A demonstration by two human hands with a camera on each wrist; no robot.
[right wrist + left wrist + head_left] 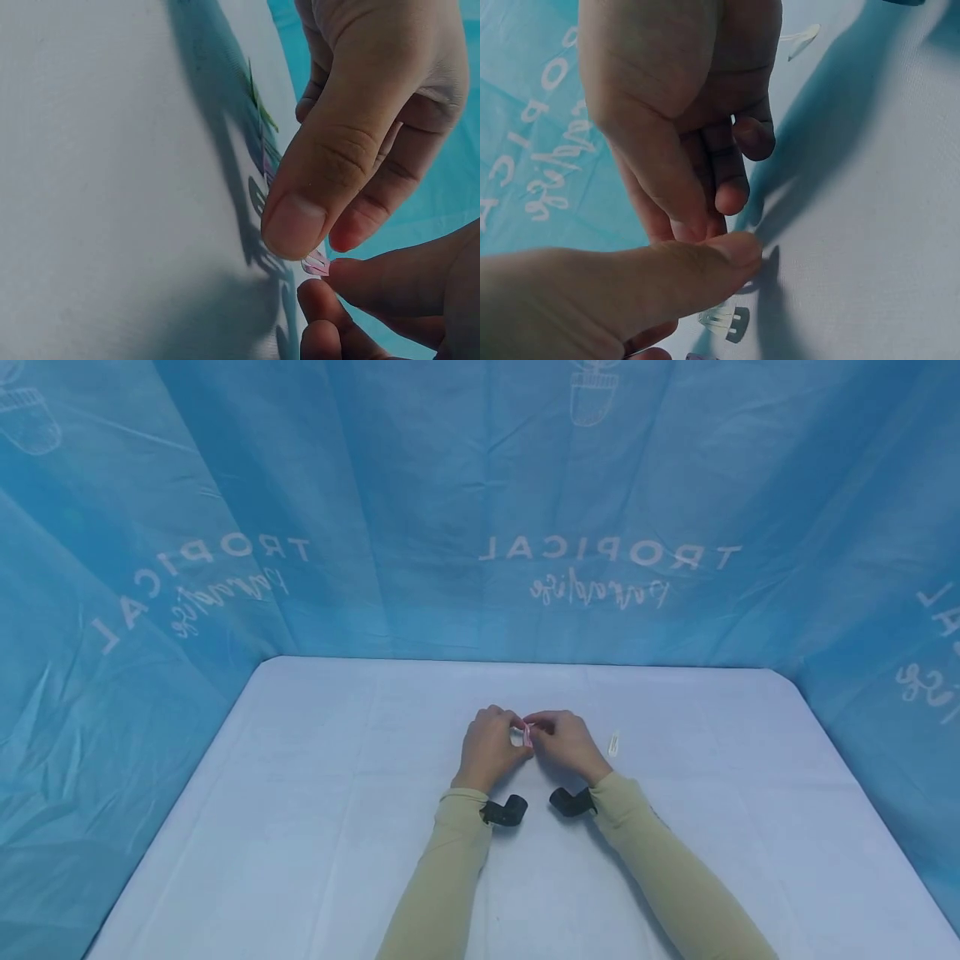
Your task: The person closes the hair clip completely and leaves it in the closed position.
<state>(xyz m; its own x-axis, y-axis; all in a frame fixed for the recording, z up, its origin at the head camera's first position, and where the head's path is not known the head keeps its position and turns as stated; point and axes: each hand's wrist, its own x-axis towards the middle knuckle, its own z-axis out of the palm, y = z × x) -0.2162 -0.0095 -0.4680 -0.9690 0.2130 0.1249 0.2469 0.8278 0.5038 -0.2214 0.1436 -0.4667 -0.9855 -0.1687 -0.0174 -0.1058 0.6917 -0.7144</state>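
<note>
Near the middle of the table, my left hand [491,745] and right hand [562,739] meet at the fingertips. Between them is a small pink-and-white strip [527,735], which looks folded; its exact kind is unclear. Both hands pinch it between thumb and fingers. In the right wrist view, the pink strip [316,263] shows between the right thumb and the left fingertips. Fingers hide most of it in the left wrist view. Below the left thumb there, a small pale piece with prongs [724,322] shows against the white cloth.
A thin whitish slotted piece [613,743] lies right of the right hand on the white-covered table [675,843]. A narrow green-edged strip [261,109] shows beyond the right thumb. Blue printed curtains [420,510] stand behind and at both sides. Black wrist mounts [506,811] sit below the hands.
</note>
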